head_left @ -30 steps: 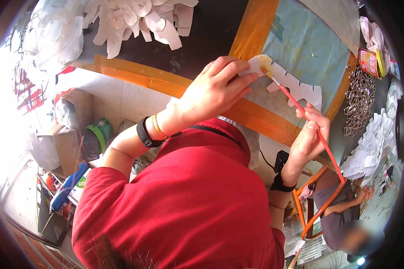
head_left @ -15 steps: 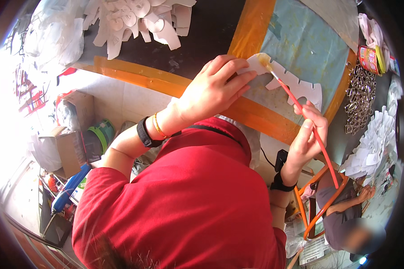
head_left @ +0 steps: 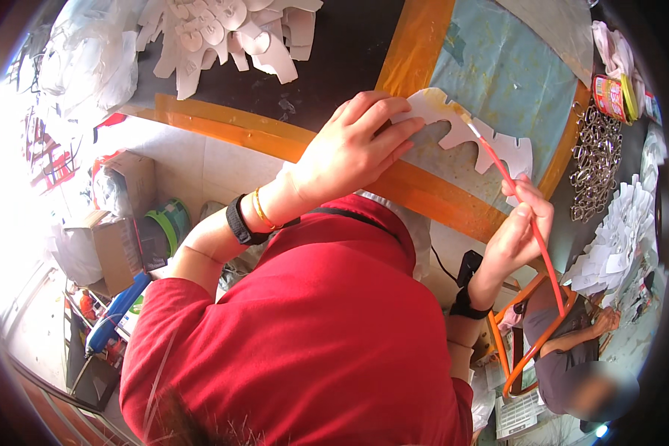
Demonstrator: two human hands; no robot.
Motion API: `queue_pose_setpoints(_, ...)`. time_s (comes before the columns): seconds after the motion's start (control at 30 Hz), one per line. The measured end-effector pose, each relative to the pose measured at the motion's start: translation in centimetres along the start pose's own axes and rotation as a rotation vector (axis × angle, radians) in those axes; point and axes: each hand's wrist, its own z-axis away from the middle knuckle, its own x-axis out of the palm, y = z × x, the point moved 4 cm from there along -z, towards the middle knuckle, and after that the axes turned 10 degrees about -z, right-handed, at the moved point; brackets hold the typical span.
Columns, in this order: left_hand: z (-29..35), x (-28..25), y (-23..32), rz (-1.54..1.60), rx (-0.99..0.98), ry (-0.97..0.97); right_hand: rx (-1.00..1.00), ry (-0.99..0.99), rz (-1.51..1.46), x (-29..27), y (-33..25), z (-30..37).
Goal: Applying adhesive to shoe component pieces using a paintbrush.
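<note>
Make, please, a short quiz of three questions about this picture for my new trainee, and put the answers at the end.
1. Multiple choice. Which hand holds the red brush?
(a) the left (b) the right (c) both

2. True or false. The shiny metal pieces lie to the left of the notched white piece.

3. Fill in the blank. The left hand has its fingers at the ____ end of the notched white piece.

Key: 1. (b), the right hand. 2. False; they lie to its right. 3. left
</note>
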Motion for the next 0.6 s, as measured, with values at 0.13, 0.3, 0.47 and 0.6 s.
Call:
queue_pose_setpoints(0.13, -0.2, -0.2, 0.1, 0.006, -0.004, -0.003, -0.006, 0.003, 0.002, 0.1, -0.1, -0.1)
queue_pose_setpoints(0.3, 0.0, -0.1, 0.0, -0.002, -0.011, 0.007, -0.004, 0.039, -0.019, -0.6, 0.1, -0.2)
queue_pose_setpoints(0.47, -0.1, -0.1, 0.1, 0.008, -0.011, 0.004, -0.004, -0.034, -0.048, 1.2, -0.2, -0.4)
queue_pose_setpoints(0.6, 0.0, 0.0, 0.0, 0.006, -0.007, 0.005, 0.006, -0.009, -0.023, 1.0, 0.5, -0.4)
